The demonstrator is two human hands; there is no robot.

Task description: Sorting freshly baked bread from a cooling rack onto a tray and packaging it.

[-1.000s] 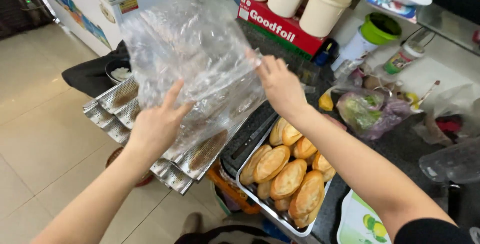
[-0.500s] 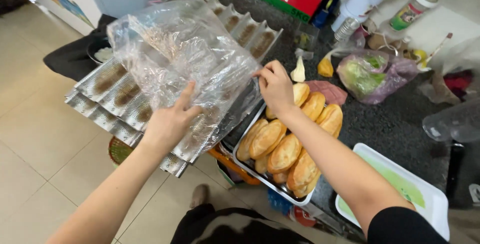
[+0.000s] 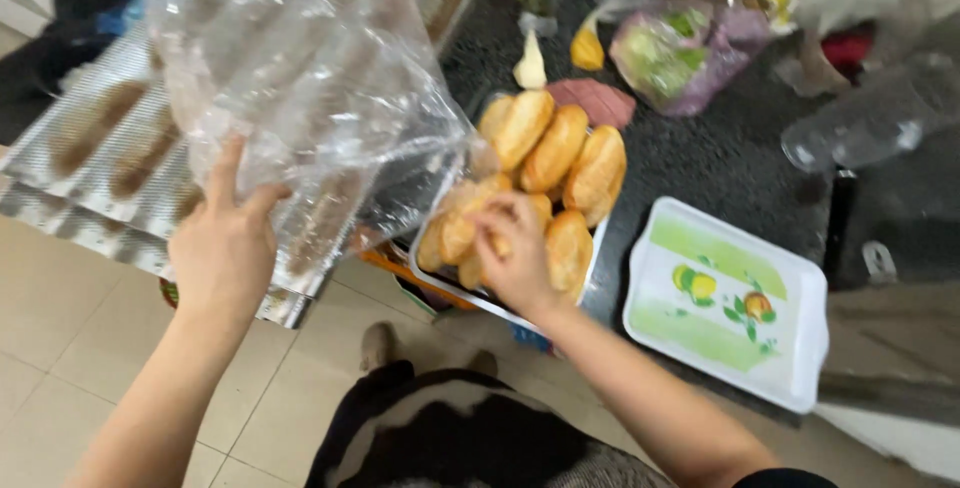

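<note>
A: What's around the rolls [image 3: 548,153]?
B: A steel tray [image 3: 597,248] holds them on dark speckled stone; a glossy white tray [image 3: 800,348] lies beside.
A: The hands?
B: The left hand [image 3: 222,248] grips a crinkled clear bag [image 3: 300,78] over ridged pans [image 3: 90,148]; the right hand [image 3: 515,258] closes its fingers on a roll.

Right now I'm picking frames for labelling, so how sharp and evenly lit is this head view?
Head view: motion blur smears the whole frame; the bread rolls stay recognisable, the right hand soft-edged, glare streaks the clear plastic bag held by the left hand; lighting even, shadows faint.
</note>
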